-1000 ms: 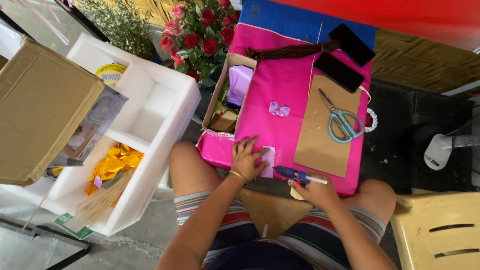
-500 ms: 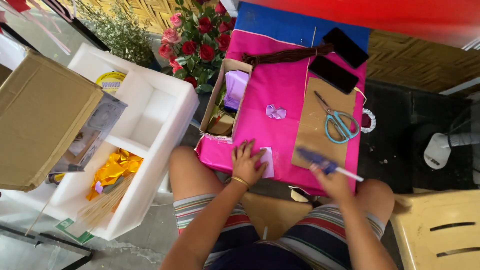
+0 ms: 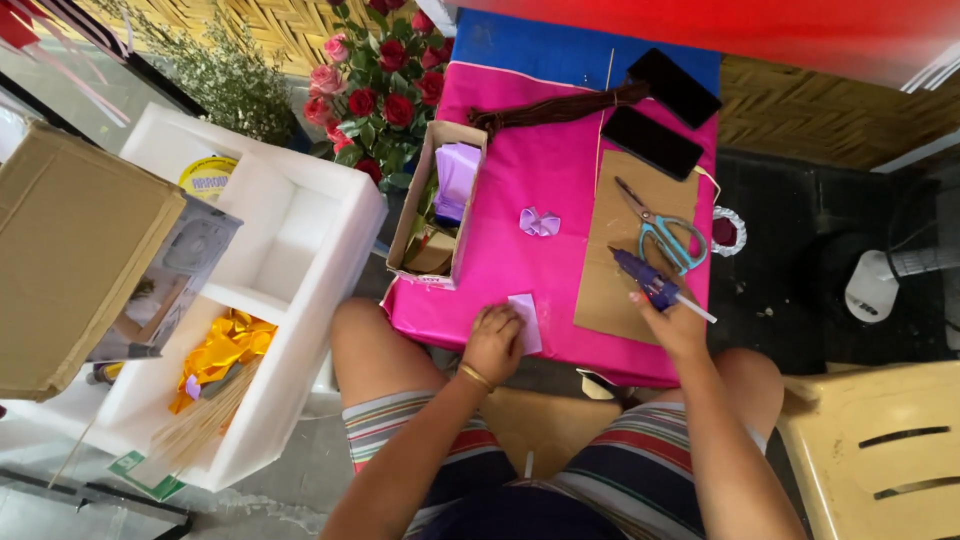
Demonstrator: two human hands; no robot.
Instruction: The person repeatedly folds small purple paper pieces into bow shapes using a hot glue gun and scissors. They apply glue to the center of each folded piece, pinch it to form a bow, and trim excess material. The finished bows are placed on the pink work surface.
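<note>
1. The right hand (image 3: 672,322) has its grip wrapped around a blue glue gun (image 3: 648,280), which sits over the brown cardboard sheet (image 3: 620,250) on the pink counter (image 3: 540,150).
2. The glue gun's long axis runs diagonally: its dark nose points up and to the left, towards the scissors (image 3: 660,232), while a white glue stick (image 3: 695,308) juts from the back, down and to the right.
3. Most of the gun's body lies above and left of the grip; only the rear part is covered by the fingers.
4. The left hand (image 3: 493,343) presses flat, fingers curled narrow, on a small pale lilac paper piece (image 3: 526,318) at the counter's near edge.
5. A lilac ribbon bow (image 3: 540,222) lies farther up, well apart from both hands.
</note>
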